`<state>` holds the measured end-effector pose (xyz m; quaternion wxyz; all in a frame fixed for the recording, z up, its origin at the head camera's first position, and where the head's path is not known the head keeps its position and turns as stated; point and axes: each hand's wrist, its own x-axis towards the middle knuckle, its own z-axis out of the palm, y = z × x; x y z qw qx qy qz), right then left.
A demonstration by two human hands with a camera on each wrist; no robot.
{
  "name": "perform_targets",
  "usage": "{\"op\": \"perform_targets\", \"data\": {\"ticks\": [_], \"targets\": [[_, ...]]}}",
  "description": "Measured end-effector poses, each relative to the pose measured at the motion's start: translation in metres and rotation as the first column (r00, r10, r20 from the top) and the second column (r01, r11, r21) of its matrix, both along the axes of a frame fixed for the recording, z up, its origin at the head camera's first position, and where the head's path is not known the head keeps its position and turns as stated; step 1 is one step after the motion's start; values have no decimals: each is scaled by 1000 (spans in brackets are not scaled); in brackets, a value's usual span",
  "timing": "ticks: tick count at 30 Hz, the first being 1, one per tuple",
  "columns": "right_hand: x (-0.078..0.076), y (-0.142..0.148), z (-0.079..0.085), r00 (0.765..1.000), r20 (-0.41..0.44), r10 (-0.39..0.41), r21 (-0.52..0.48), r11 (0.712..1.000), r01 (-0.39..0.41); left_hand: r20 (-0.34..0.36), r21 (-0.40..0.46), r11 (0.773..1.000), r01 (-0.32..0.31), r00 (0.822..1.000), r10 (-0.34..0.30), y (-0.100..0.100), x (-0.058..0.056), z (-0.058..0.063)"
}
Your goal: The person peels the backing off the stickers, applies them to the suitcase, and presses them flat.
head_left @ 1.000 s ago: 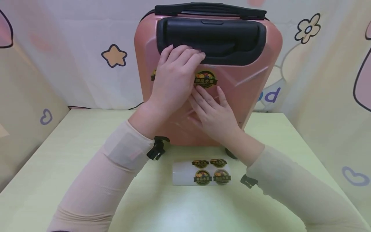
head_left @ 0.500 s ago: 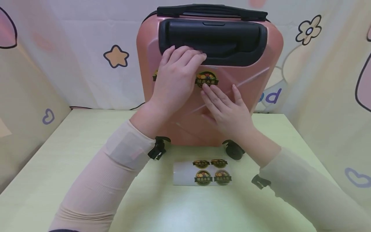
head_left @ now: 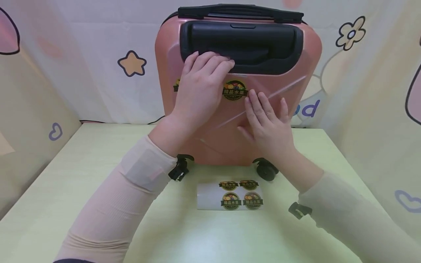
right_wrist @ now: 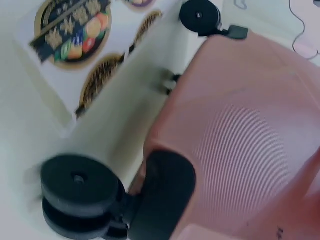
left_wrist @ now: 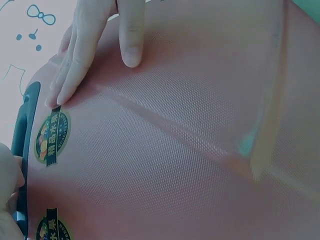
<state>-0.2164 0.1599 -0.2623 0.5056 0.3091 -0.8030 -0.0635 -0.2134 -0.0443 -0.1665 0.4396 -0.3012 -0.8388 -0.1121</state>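
Observation:
A pink suitcase [head_left: 223, 142] stands upright on the table, its black handle recess [head_left: 243, 44] near the top. My left hand [head_left: 203, 86] grips the recess's lower edge with bent fingers. A round fruit sticker [head_left: 235, 90] lies on the shell below the recess. My right hand [head_left: 271, 126] has straight fingers, and its fingertips touch the shell at the sticker's right end. In the left wrist view, those fingers [left_wrist: 75, 70] reach the end of the sticker's banner [left_wrist: 52, 137]. Another sticker [head_left: 175, 86] is mostly hidden behind my left hand.
A white backing sheet [head_left: 208, 197] with several more fruit stickers lies on the table [head_left: 210, 237] in front of the suitcase. Black wheels [head_left: 267, 170] support the case. A patterned curtain [head_left: 98, 84] hangs behind and at both sides.
My right hand has slid rightward across the sticker to its right end, uncovering its lower part. The left hand has kept its place on the recess edge.

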Motion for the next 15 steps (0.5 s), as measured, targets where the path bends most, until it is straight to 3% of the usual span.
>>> {"op": "perform_targets", "data": {"ticks": [9, 15], "targets": [[0, -33, 10, 1000, 15, 28, 140, 990, -30, 3, -7, 1000, -4, 1000, 4, 1, 1, -1], [-5, -38, 16, 997, 61, -55, 181, 983, 43, 13, -3, 1000, 4, 1000, -4, 1, 1, -1]]}}
